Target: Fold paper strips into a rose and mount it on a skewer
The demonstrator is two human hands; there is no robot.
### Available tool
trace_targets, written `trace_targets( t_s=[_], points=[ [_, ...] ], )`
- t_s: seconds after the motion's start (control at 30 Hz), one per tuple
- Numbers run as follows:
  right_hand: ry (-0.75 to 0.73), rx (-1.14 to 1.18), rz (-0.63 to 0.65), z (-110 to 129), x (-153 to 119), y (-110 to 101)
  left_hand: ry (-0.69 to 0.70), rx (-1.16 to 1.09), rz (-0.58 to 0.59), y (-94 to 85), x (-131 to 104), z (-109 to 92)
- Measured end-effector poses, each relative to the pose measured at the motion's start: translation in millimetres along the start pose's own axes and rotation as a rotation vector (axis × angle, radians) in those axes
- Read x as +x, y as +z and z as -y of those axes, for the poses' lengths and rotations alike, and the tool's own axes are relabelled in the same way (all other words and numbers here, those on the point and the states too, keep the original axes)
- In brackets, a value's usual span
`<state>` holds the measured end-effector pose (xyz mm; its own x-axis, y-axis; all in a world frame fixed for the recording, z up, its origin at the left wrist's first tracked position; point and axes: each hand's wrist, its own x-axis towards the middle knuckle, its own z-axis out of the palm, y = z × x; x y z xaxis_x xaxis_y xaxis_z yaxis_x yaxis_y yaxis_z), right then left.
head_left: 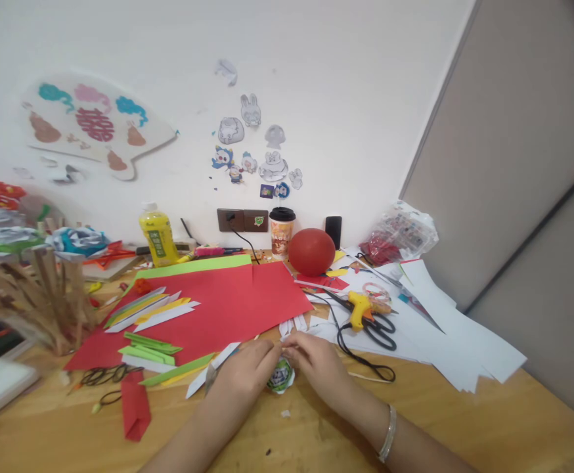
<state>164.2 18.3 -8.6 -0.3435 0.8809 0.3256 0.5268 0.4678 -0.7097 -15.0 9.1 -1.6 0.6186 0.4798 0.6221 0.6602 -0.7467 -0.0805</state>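
Low in the middle of the head view, my left hand [245, 371] and my right hand [319, 364] meet over the wooden table [277, 437]. Their fingertips are pinched together at the top edge of a small round green-and-white paper piece [281, 376]. The fingers partly cover it, and what exactly each hand grips is too small to tell. Folded white strips [213, 368] and yellow and green strips lie just left of my left hand. A bracelet circles my right wrist.
Red paper [228, 309] lies behind the hands. To the right are a yellow glue gun [360, 310], black-handled scissors [380, 330], a cable and white sheets [444, 341]. A red balloon [311, 252], cup [282, 236] and yellow bottle [159, 238] stand behind; wooden sticks [31, 295] stand left.
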Motion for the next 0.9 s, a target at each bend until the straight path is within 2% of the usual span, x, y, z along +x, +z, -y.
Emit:
trace_targets(
  t_s=[0.13,0.27,0.43,0.67,0.9],
  points=[
    [-0.103,-0.065,0.003,0,1,0,-0.010,0.071,0.016,4.3,0,-1],
    [-0.120,0.012,-0.009,-2,1,0,0.032,0.118,-0.011,5.2,2,-1],
    [-0.005,0.108,-0.052,-5,1,6,0.089,0.164,0.012,2.0,6,-2],
    [0.098,0.214,-0.067,4,1,5,0.130,0.236,-0.039,1.5,9,-5],
    [0.134,0.376,-0.024,6,1,5,0.121,0.278,0.053,0.9,10,-5]
  ],
)
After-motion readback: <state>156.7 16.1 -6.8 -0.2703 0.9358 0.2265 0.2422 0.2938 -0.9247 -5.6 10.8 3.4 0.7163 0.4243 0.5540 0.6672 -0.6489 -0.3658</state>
